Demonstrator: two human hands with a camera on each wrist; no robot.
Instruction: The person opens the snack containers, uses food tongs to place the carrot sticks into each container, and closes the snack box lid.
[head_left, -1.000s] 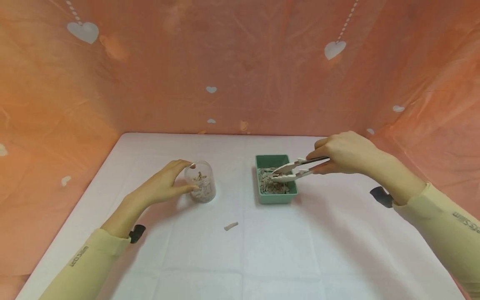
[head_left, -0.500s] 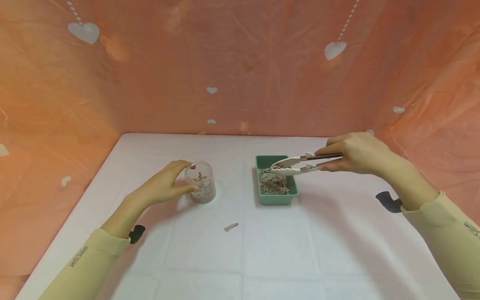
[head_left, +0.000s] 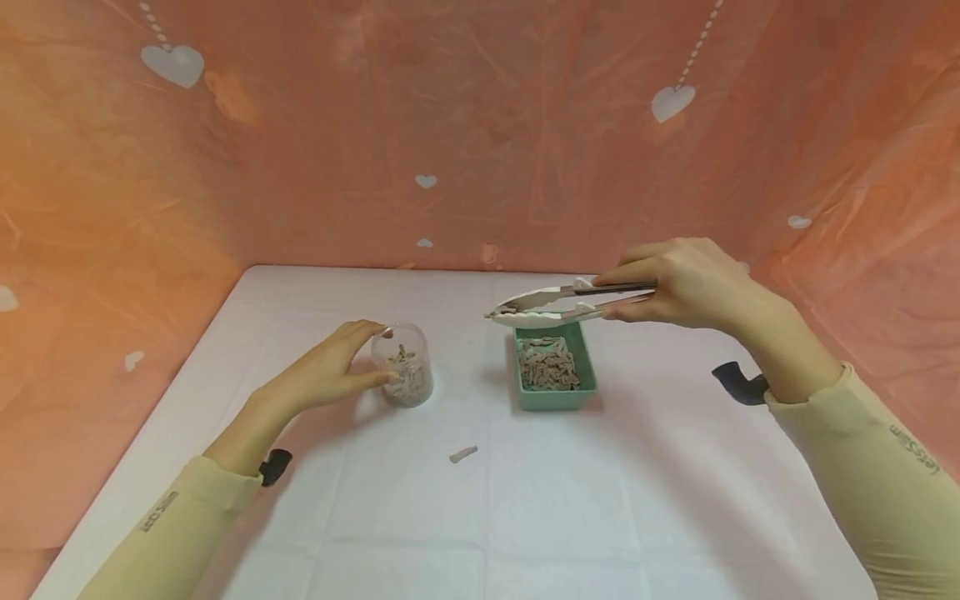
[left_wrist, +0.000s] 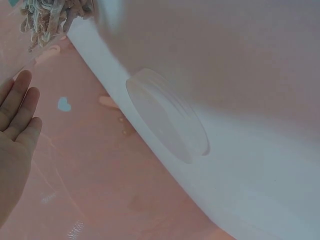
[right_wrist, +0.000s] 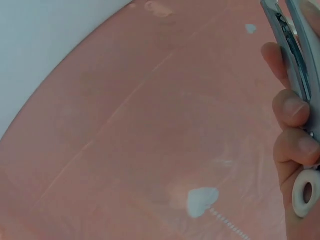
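In the head view my left hand holds a clear jar between thumb and fingers. Pale grey-brown dried strips fill its lower part; the left wrist view shows strips at its top corner and several straight fingers. My right hand grips metal tongs with white tips, held over the far end of a green tray. A few strips are pinched at the tongs' end. More strips lie in the tray. The right wrist view shows fingers curled round the tongs' handle.
One loose strip lies on the white tabletop, in front of the jar and tray. A clear round lid rests near the table edge in the left wrist view. Orange sheeting with white hearts surrounds the table at the back and sides.
The tongs have lifted out of the tray with a few strips and moved left, past its far left corner. My left hand and the jar have stayed in place.
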